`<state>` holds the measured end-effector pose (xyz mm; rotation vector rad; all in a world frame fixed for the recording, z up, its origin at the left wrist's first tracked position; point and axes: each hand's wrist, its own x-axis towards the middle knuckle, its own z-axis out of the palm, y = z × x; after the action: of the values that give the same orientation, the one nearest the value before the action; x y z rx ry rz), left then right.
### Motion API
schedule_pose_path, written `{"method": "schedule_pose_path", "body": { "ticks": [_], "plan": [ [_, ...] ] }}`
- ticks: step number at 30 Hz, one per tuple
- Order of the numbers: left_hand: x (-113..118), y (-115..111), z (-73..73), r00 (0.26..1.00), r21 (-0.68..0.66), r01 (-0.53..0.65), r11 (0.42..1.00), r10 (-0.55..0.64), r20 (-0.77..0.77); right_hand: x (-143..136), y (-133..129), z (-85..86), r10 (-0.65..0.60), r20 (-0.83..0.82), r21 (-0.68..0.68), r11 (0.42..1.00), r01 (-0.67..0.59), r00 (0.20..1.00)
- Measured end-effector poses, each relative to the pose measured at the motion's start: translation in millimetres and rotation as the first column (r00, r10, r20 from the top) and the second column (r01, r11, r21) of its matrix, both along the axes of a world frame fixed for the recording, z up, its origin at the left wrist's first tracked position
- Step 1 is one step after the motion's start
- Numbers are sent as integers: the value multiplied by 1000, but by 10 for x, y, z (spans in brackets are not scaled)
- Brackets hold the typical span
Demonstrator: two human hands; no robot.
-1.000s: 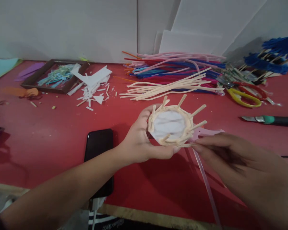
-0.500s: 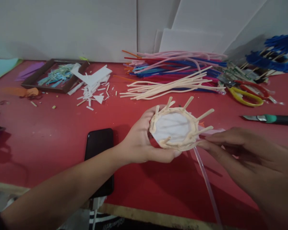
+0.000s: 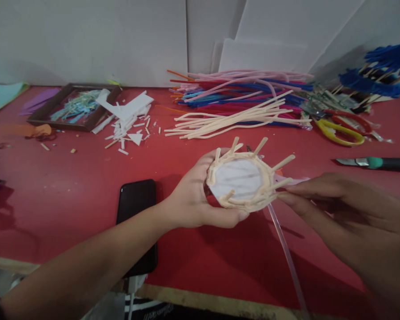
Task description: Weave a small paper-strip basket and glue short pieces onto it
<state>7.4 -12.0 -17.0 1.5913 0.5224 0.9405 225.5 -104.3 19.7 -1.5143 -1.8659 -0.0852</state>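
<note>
A small round woven piece, made of cream pipe cleaners around a white disc, is tilted toward me above the red table. Several short cream ends stick out from its rim. My left hand is wrapped around its left side, the thumb along the near edge. At the right rim, my right hand pinches thumb against forefinger on what looks like a cream pipe cleaner; its tip is partly hidden by the fingers. A thin pale pink strip hangs below the piece toward the table's front edge.
Behind the hands lie loose cream pipe cleaners and a coloured bundle. Scissors and a cutter knife are at the right. A phone, white scraps and a brown frame occupy the left.
The right hand has shifted very slightly up and keeps its pinch at the rim. The left hand's grip on the woven piece looks the same. The whole view has drifted a little.
</note>
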Motion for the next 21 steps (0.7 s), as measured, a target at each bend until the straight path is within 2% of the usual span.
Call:
{"method": "schedule_pose_path", "body": {
  "ticks": [4, 8, 12, 15, 18, 21],
  "plan": [
    [-14, 8, -1, 999, 23, 9, 1000, -9, -32, -8, -3, -4, -8, -14, -21, 1000, 7, 1000],
    [-16, -7, 5, 998, -24, 16, 1000, -18, -65, -6, 17, 20, 2, -67, -55, 998, -6, 998],
    [-8, -38, 41, 996, -89, 92, 992, -91, 14, 44, 46, 22, 69, -169, -117, 989, -90, 983],
    [-14, -50, 68, 991, -112, 134, 985, -132, 28, 60, 68, 10, 63, -279, -189, 975, -119, 958],
    [-34, -48, 77, 986, -88, 167, 982, -168, -4, 26, 96, 22, 26, -444, -260, 953, -156, 896],
    [-59, -48, 70, 979, -75, 199, 977, -202, -29, -8, 124, 54, 19, -645, -281, 924, -260, 764]
  ]
}}
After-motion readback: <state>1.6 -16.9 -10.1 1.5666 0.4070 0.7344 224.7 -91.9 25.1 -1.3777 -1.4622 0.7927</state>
